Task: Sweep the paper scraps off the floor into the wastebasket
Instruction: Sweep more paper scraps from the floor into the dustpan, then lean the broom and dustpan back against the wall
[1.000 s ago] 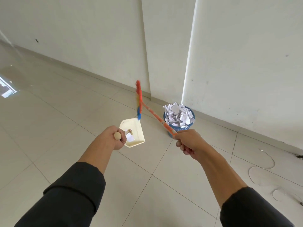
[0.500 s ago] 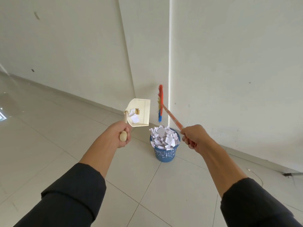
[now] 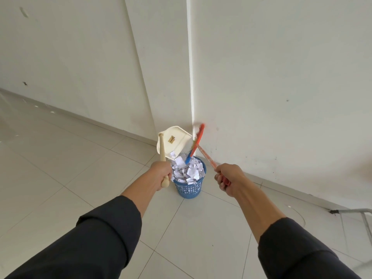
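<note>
Left hand point(image 3: 163, 174) reaches forward, its grip clamped on the dustpan point(image 3: 177, 141) handle, tipping scraps onto the heaped blue wastebasket point(image 3: 189, 188). Right hand point(image 3: 229, 178), grip clamped on the brush point(image 3: 196, 143) handle, holds its bristles above the basket.

Both arms reach forward toward the wastebasket point(image 3: 190, 185). The left hand point(image 3: 161, 174) grips a handle. The right hand point(image 3: 229, 181) grips another, just right of it.

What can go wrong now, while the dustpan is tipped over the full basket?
The wastebasket is already heaped above its rim, so scraps sliding from the dustpan may roll off onto the floor. The brush in the right hand could also flick paper out of the basket.
</note>
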Motion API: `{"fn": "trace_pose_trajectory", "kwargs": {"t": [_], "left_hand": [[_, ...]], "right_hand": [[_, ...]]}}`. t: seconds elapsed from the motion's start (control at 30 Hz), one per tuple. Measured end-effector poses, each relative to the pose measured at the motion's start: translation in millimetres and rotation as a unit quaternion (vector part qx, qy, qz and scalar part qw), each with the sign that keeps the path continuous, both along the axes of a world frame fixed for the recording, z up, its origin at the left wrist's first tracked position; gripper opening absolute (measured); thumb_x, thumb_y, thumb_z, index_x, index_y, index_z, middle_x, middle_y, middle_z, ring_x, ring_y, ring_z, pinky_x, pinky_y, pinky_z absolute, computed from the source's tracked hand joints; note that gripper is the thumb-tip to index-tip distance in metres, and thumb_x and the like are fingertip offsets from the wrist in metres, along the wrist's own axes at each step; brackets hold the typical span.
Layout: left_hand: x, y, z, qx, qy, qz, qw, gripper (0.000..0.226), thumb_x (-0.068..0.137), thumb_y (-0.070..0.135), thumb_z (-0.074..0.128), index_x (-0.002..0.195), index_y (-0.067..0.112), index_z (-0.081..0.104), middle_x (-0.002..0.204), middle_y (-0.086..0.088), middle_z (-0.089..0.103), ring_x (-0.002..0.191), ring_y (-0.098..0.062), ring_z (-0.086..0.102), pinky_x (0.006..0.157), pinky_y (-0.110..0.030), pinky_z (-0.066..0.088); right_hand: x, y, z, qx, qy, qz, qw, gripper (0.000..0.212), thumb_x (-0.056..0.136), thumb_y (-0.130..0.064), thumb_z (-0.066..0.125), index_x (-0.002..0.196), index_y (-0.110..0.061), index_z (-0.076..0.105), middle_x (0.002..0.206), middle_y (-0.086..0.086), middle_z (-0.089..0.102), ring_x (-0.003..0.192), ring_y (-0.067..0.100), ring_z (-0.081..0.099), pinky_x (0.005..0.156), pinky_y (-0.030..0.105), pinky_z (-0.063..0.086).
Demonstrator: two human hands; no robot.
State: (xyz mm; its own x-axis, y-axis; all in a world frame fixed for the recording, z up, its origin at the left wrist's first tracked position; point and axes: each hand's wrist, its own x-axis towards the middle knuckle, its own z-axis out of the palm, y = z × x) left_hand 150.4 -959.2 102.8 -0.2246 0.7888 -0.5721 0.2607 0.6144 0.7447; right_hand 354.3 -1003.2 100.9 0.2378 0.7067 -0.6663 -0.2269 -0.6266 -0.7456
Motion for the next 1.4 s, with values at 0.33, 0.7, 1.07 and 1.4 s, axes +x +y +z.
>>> {"fn": "trace_pose_trajectory", "kwargs": {"t": [0.33,0.7,1.07,1.4], "left_hand": [[36,14,-22,0.021,0.07,-0.024,0.997,0.017,0.087,0.002,0.04,0.089,0.004,0.056,0.058,-0.004,0.047,0.044,-0.015,0.038,0.045,-0.018,0.029],[-4,51,10,0.021,-0.012,0.012,1.0,0.018,0.083,-0.004,0.044,0.076,0.006,0.057,0.056,-0.003,0.046,0.051,-0.016,0.04,0.052,-0.022,0.034],[-122,128,39,0.014,-0.207,0.101,0.973,0.017,0.094,-0.004,0.044,0.09,0.011,0.05,0.044,0.006,0.041,0.031,-0.001,0.036,0.031,-0.014,0.032],[-257,281,-3,-0.054,-0.246,0.121,0.96,0.017,0.098,-0.002,0.045,0.086,0.01,0.048,0.041,0.004,0.041,0.029,-0.002,0.039,0.029,-0.014,0.034]], "right_hand": [[23,6,10,0.004,0.013,0.002,1.0,0.017,0.093,-0.001,0.045,0.085,-0.007,0.059,0.059,0.003,0.048,0.032,0.004,0.039,0.039,0.016,0.029],[17,13,41,0.037,-0.038,0.042,0.998,0.011,0.091,0.0,0.05,0.096,-0.006,0.059,0.065,0.008,0.047,0.034,0.007,0.038,0.038,0.013,0.03],[-67,78,59,0.067,-0.034,0.063,0.995,0.009,0.091,-0.001,0.05,0.088,-0.004,0.058,0.057,0.008,0.048,0.043,0.011,0.036,0.041,0.018,0.027],[-209,213,7,0.007,-0.036,0.097,0.995,0.008,0.094,-0.005,0.052,0.089,-0.005,0.058,0.055,0.005,0.051,0.036,0.008,0.04,0.037,0.015,0.028]]}}
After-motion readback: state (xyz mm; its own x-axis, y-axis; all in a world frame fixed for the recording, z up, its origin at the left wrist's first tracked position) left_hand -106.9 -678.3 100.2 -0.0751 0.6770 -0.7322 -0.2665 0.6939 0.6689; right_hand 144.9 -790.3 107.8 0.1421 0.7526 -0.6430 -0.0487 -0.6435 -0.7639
